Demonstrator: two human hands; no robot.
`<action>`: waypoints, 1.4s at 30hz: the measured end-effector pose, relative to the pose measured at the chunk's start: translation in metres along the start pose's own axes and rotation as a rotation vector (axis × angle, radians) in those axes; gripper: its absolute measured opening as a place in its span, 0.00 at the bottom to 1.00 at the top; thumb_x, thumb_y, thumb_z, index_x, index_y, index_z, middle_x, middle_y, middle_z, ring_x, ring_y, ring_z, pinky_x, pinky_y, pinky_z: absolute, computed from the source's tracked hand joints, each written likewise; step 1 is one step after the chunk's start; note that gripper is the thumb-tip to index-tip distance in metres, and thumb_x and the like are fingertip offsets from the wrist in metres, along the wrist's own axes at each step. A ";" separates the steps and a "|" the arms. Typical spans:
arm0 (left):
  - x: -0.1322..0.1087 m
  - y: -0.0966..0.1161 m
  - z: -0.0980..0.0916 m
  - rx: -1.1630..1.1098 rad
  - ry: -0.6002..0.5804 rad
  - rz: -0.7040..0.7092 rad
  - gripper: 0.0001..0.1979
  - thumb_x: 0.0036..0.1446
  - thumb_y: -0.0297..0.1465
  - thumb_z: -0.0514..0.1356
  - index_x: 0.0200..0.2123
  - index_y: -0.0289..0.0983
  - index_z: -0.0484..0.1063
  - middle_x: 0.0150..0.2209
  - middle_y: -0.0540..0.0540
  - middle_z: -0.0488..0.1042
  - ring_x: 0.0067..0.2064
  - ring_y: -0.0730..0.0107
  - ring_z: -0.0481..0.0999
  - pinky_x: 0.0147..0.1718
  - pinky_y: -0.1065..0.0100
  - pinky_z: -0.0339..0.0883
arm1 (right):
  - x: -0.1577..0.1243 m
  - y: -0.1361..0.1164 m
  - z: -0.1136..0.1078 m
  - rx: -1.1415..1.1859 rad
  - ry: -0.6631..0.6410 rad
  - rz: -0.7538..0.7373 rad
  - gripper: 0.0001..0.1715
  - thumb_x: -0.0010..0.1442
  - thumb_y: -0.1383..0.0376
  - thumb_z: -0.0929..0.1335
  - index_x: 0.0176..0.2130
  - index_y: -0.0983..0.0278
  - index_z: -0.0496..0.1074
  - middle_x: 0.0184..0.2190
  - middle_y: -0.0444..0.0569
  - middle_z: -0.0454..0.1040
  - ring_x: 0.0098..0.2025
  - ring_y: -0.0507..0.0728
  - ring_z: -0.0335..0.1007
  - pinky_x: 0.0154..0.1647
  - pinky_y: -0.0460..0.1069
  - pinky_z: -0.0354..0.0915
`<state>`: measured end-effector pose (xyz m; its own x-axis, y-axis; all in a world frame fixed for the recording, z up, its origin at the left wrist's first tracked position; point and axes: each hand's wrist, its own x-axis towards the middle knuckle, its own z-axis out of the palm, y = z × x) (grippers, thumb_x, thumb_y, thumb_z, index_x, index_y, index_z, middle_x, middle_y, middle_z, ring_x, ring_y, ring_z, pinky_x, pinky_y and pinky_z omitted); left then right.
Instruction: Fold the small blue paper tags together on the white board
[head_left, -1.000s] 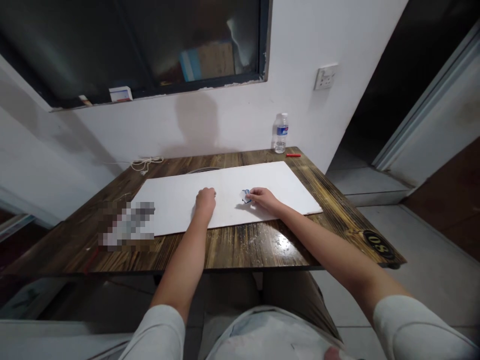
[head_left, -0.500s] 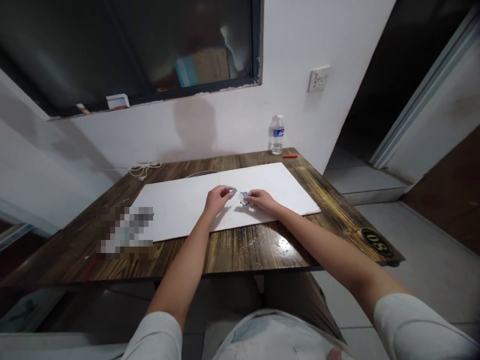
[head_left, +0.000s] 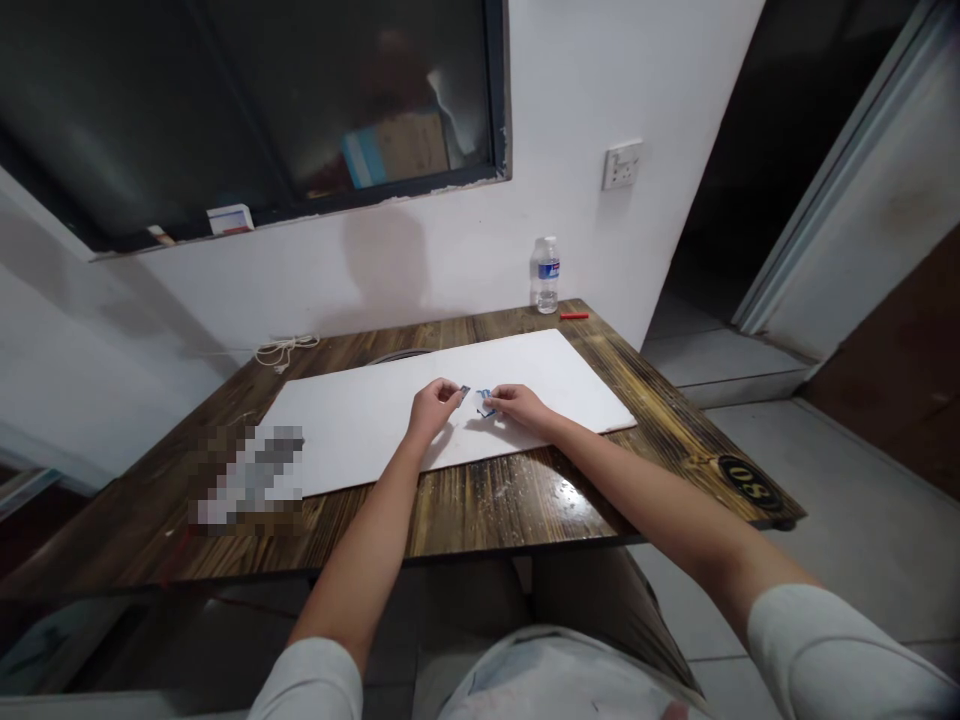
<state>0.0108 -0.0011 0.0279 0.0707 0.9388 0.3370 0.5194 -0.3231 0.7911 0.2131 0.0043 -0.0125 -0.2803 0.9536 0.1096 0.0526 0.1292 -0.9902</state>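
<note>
Over the white board (head_left: 360,420), my left hand (head_left: 431,412) pinches a small dark grey, flat piece (head_left: 464,392) between thumb and fingertips. A short gap to the right, my right hand (head_left: 521,405) grips a small blue-and-white piece (head_left: 484,402) with thin, uneven edges. Both pieces are held slightly above the board and do not touch each other. They are too small for me to tell their kind, and the fingertips cover part of each.
The board lies on a dark wooden table (head_left: 480,510). Toward the wall stand a water bottle (head_left: 548,275) and a red pen-like stick (head_left: 574,316). A white cable (head_left: 285,350) is coiled at the back left. A blurred patch (head_left: 255,475) hides the board's left end.
The view has shifted slightly. The grey piece in my left hand is turned a little and looks darker. Both hands keep their pinch, still apart.
</note>
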 end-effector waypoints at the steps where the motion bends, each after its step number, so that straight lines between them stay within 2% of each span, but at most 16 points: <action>1: -0.001 0.000 -0.001 0.029 0.006 0.009 0.09 0.49 0.37 0.63 0.29 0.38 0.72 0.28 0.49 0.76 0.31 0.70 0.74 0.33 0.70 0.66 | 0.000 0.000 0.000 0.004 -0.001 -0.001 0.21 0.47 0.49 0.73 0.27 0.65 0.72 0.20 0.42 0.69 0.24 0.50 0.60 0.27 0.46 0.53; 6: -0.004 0.001 0.001 0.029 -0.084 -0.009 0.08 0.51 0.35 0.61 0.35 0.39 0.73 0.28 0.51 0.75 0.25 0.72 0.74 0.28 0.71 0.65 | -0.001 -0.002 0.001 0.016 -0.002 -0.006 0.22 0.46 0.49 0.73 0.26 0.65 0.72 0.19 0.42 0.68 0.23 0.50 0.59 0.26 0.46 0.53; 10: -0.004 -0.002 0.004 0.057 -0.151 -0.048 0.09 0.51 0.35 0.61 0.33 0.37 0.77 0.27 0.48 0.77 0.29 0.68 0.75 0.31 0.69 0.67 | -0.001 -0.002 0.001 0.011 -0.002 -0.017 0.22 0.46 0.48 0.73 0.26 0.65 0.72 0.20 0.42 0.69 0.24 0.50 0.60 0.27 0.46 0.54; 13: -0.003 -0.002 0.005 0.046 -0.154 -0.072 0.13 0.52 0.39 0.61 0.33 0.36 0.79 0.28 0.46 0.79 0.31 0.66 0.76 0.32 0.68 0.67 | 0.000 0.000 0.000 -0.001 0.001 -0.027 0.22 0.46 0.48 0.73 0.26 0.65 0.71 0.20 0.42 0.69 0.24 0.51 0.61 0.28 0.46 0.54; 21: -0.005 0.004 0.002 0.112 -0.133 -0.020 0.16 0.50 0.45 0.63 0.29 0.36 0.79 0.27 0.47 0.78 0.29 0.67 0.73 0.29 0.68 0.63 | -0.002 -0.003 0.000 -0.022 -0.003 -0.026 0.21 0.48 0.49 0.72 0.26 0.65 0.72 0.20 0.42 0.68 0.24 0.51 0.61 0.28 0.47 0.54; 26: -0.005 0.007 0.002 0.200 -0.068 0.034 0.10 0.50 0.38 0.64 0.27 0.38 0.77 0.27 0.48 0.78 0.30 0.67 0.72 0.31 0.69 0.64 | -0.002 -0.004 0.001 -0.024 -0.009 -0.043 0.22 0.47 0.48 0.72 0.26 0.65 0.72 0.20 0.42 0.69 0.25 0.51 0.60 0.28 0.47 0.54; 29: -0.006 0.008 -0.003 0.268 0.106 0.080 0.08 0.54 0.36 0.62 0.27 0.38 0.75 0.29 0.48 0.76 0.31 0.68 0.72 0.33 0.69 0.65 | 0.000 -0.002 0.001 -0.035 -0.004 -0.024 0.22 0.47 0.48 0.73 0.26 0.64 0.72 0.20 0.43 0.69 0.24 0.51 0.59 0.27 0.47 0.53; 31: -0.007 0.011 -0.007 0.337 0.221 0.168 0.09 0.58 0.35 0.60 0.28 0.38 0.74 0.31 0.46 0.76 0.34 0.67 0.73 0.37 0.68 0.65 | 0.001 -0.001 0.001 -0.031 -0.005 0.000 0.22 0.46 0.48 0.73 0.26 0.64 0.72 0.19 0.43 0.68 0.23 0.51 0.58 0.26 0.48 0.52; 32: -0.008 0.012 -0.008 0.375 0.234 0.227 0.09 0.60 0.35 0.59 0.29 0.38 0.74 0.33 0.45 0.76 0.36 0.66 0.73 0.40 0.67 0.65 | 0.001 -0.001 0.001 -0.025 -0.006 0.006 0.22 0.46 0.48 0.73 0.26 0.64 0.72 0.19 0.43 0.68 0.22 0.50 0.58 0.26 0.48 0.52; 34: -0.010 0.015 -0.010 0.455 0.142 0.365 0.10 0.61 0.35 0.57 0.30 0.39 0.74 0.34 0.43 0.75 0.40 0.65 0.73 0.43 0.66 0.65 | 0.000 -0.001 0.001 -0.003 -0.002 0.000 0.22 0.46 0.48 0.73 0.26 0.64 0.72 0.19 0.42 0.68 0.23 0.50 0.58 0.26 0.48 0.52; 36: -0.012 0.016 -0.008 0.538 -0.029 0.485 0.10 0.62 0.34 0.56 0.30 0.39 0.74 0.35 0.42 0.75 0.41 0.64 0.73 0.44 0.65 0.64 | -0.001 -0.002 0.001 0.023 0.007 -0.015 0.23 0.45 0.48 0.73 0.25 0.64 0.71 0.19 0.42 0.68 0.24 0.50 0.58 0.27 0.47 0.52; 38: -0.012 0.016 -0.004 0.619 -0.174 0.548 0.10 0.62 0.32 0.56 0.30 0.39 0.74 0.35 0.42 0.75 0.41 0.63 0.73 0.43 0.64 0.64 | -0.001 -0.003 0.001 0.050 0.014 -0.024 0.23 0.45 0.47 0.73 0.25 0.64 0.71 0.20 0.41 0.67 0.24 0.50 0.59 0.27 0.47 0.53; 40: -0.012 0.015 0.000 0.675 -0.238 0.572 0.11 0.62 0.32 0.56 0.30 0.39 0.75 0.35 0.42 0.75 0.40 0.63 0.72 0.42 0.64 0.64 | -0.002 -0.003 0.000 0.067 0.007 -0.028 0.23 0.45 0.47 0.73 0.25 0.65 0.71 0.20 0.41 0.68 0.24 0.50 0.59 0.28 0.47 0.54; 42: -0.012 0.013 0.002 0.704 -0.252 0.592 0.11 0.63 0.32 0.56 0.29 0.38 0.75 0.34 0.41 0.74 0.40 0.63 0.72 0.42 0.64 0.64 | -0.002 -0.004 0.000 0.072 -0.002 -0.030 0.23 0.46 0.47 0.73 0.26 0.65 0.71 0.20 0.42 0.68 0.25 0.50 0.60 0.29 0.47 0.54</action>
<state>0.0184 -0.0166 0.0335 0.6254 0.6706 0.3989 0.7280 -0.6855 0.0109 0.2134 0.0019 -0.0090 -0.2823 0.9492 0.1388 -0.0248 0.1374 -0.9902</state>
